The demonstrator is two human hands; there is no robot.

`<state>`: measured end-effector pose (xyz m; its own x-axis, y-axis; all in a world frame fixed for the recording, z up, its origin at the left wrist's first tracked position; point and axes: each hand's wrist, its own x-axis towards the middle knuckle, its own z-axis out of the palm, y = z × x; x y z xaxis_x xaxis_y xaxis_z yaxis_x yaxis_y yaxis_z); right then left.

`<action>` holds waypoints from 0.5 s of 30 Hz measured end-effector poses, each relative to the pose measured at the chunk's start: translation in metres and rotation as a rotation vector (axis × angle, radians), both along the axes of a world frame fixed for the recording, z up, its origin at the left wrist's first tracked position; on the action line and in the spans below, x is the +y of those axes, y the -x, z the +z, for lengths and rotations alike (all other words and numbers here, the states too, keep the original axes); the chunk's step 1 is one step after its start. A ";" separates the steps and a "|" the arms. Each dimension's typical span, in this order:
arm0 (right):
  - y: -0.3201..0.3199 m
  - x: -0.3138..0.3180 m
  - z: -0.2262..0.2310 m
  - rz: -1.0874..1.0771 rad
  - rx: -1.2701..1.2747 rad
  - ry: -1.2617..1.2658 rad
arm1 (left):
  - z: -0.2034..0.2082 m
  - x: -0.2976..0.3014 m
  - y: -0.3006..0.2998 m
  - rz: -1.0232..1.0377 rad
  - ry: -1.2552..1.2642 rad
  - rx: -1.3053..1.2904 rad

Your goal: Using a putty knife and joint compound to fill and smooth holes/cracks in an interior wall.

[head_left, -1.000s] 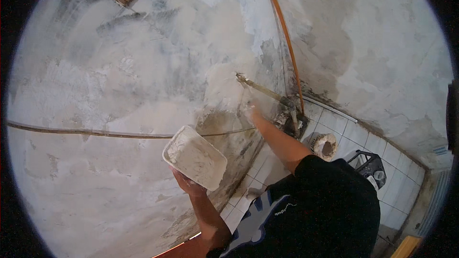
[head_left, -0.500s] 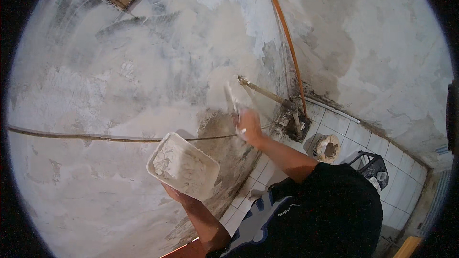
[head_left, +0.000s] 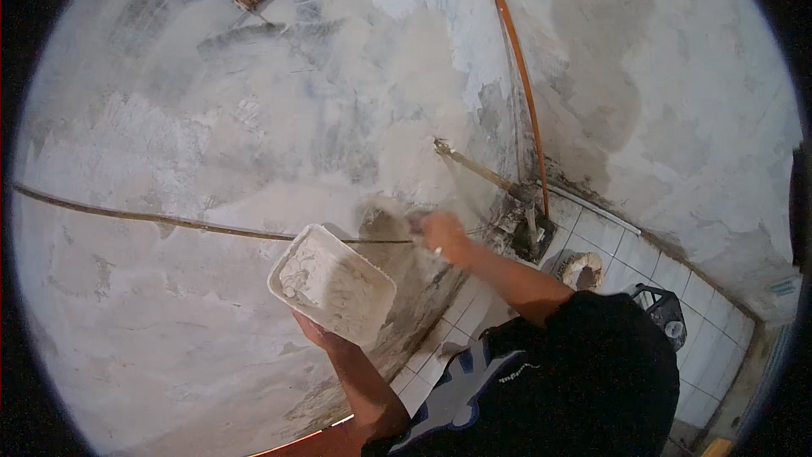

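My left hand (head_left: 315,330) holds a rectangular whitish tub (head_left: 378,311) tilted from below. Thick off-white putty (head_left: 320,278) lies inside it. My right hand (head_left: 441,235), blurred by motion, is closed on a putty knife (head_left: 396,208), whose smeared blade points up and left. The blade is over the wall (head_left: 194,313), near a rough darker patch (head_left: 379,225) just right of the tub. Whether it touches the wall I cannot tell. A long thin pipe or cable (head_left: 169,220) runs along the wall and passes behind the tub.
A short pipe (head_left: 478,169) juts from the wall above my right hand. An orange pipe (head_left: 524,89) stands in the corner. On the white tiled floor (head_left: 698,296) are a crusted round container (head_left: 584,269) and a black object with a handle (head_left: 664,313).
My right hand and the putty knife have moved slightly down, from beside the short pipe toward the darker patch. The tub stays in my left hand. The view has shifted and turned a little.
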<state>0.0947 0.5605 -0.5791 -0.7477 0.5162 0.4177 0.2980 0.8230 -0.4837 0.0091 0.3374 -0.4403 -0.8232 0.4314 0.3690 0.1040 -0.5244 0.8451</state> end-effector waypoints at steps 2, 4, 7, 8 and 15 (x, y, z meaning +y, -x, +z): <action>-0.019 0.027 0.007 -0.146 0.290 0.226 | 0.004 0.003 -0.009 -0.037 -0.054 0.005; -0.009 0.052 -0.001 -0.185 0.577 0.389 | 0.005 0.003 -0.014 -0.005 -0.011 -0.024; -0.011 0.053 0.081 -0.507 0.238 0.122 | 0.010 -0.013 -0.016 0.040 0.092 0.106; -0.006 0.055 0.081 -0.483 0.099 0.123 | 0.011 -0.016 -0.016 0.037 0.088 0.110; -0.007 -0.037 0.063 0.006 0.440 0.077 | 0.014 -0.024 -0.005 0.079 0.066 0.125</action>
<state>0.1015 0.5235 -0.5160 -0.5107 0.5540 0.6574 0.0452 0.7809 -0.6230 0.0137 0.3137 -0.4262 -0.8048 0.3939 0.4440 0.2496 -0.4542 0.8553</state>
